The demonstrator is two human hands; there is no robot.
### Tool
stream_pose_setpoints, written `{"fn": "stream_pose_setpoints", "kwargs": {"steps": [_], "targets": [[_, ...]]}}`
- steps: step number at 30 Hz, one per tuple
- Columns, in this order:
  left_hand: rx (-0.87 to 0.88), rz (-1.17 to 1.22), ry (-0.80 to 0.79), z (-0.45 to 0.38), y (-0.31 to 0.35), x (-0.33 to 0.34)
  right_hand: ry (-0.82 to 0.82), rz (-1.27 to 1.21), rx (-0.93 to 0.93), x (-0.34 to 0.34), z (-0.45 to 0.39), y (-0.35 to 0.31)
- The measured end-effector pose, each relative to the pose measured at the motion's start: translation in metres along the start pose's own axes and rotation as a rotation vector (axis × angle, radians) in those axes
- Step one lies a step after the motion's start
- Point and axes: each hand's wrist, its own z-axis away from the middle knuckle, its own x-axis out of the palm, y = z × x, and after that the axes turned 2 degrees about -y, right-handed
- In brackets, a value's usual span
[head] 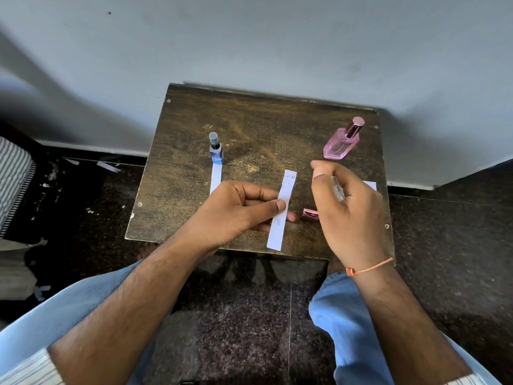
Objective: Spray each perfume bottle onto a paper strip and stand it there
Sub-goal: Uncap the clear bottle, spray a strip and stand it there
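Note:
My left hand point(238, 211) pinches a white paper strip point(281, 211) above the small dark wooden table point(249, 126). My right hand point(348, 207) is closed around a small clear bottle point(337, 188), mostly hidden in the fist, just right of the strip's top end. A shiny pink cap point(310, 214) lies on the table between my hands. A blue bottle with a clear cap point(216, 148) stands upright on the far end of a second strip point(215, 179) at the left. A pink bottle with a metallic pink cap point(342, 140) stands at the far right.
A third strip point(370, 186) peeks out behind my right hand. The table stands against a pale wall point(249, 45). Paper scraps point(111, 166) lie on the dark speckled floor to the left. My knees in light blue jeans point(341, 323) are below the table's front edge.

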Motion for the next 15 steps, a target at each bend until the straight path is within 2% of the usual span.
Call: {"fn": "stream_pose_setpoints", "kwargs": {"steps": [11, 15], "targets": [[-0.001, 0.019, 0.005, 0.0001, -0.0005, 0.0011, -0.052, -0.014, 0.059, -0.0022, -0.0005, 0.0001], [-0.047, 0.086, 0.079, -0.0014, 0.0011, 0.0012, -0.09, -0.098, 0.125, -0.0052, -0.0023, 0.0017]]}}
